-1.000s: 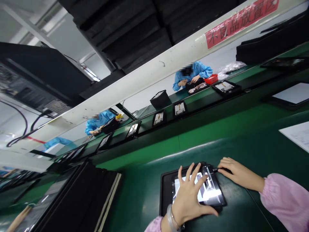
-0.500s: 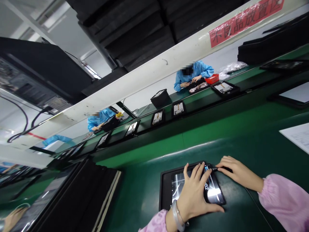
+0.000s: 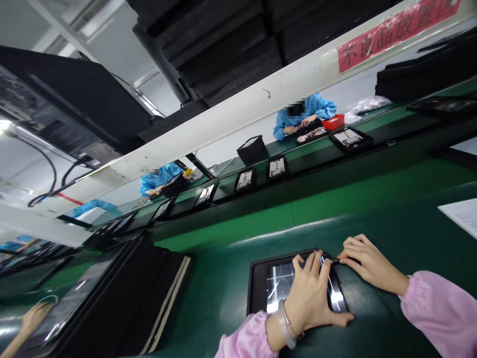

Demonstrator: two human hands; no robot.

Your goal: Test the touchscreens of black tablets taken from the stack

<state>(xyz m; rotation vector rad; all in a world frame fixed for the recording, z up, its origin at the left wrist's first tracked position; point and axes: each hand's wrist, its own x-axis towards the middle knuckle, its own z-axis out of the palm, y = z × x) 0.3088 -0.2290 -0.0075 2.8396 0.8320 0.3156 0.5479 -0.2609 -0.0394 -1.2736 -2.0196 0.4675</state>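
Note:
A dark tablet-like screen [image 3: 280, 285] lies in a black tray [image 3: 256, 293] on the green belt in front of me. My left hand [image 3: 312, 297] rests flat on the screen's right half, fingers together and pointing away, thumb along the near edge. My right hand [image 3: 367, 263] sits just right of the tray's far corner, fingers curled around a small dark object [image 3: 334, 260] at the tray's edge. I cannot tell what that object is. Both sleeves are pink, and a bracelet is on the left wrist.
A stack of black trays [image 3: 122, 303] stands at my left. A white paper sheet [image 3: 462, 222] lies at right. Across a raised green conveyor [image 3: 335, 164] carrying several trays, two people in blue coats work. Another hand [image 3: 33, 318] shows at bottom left.
My left hand has slid right across the screen and closed its spread fingers together. The right hand stays by the tray's corner. The view has shifted slightly.

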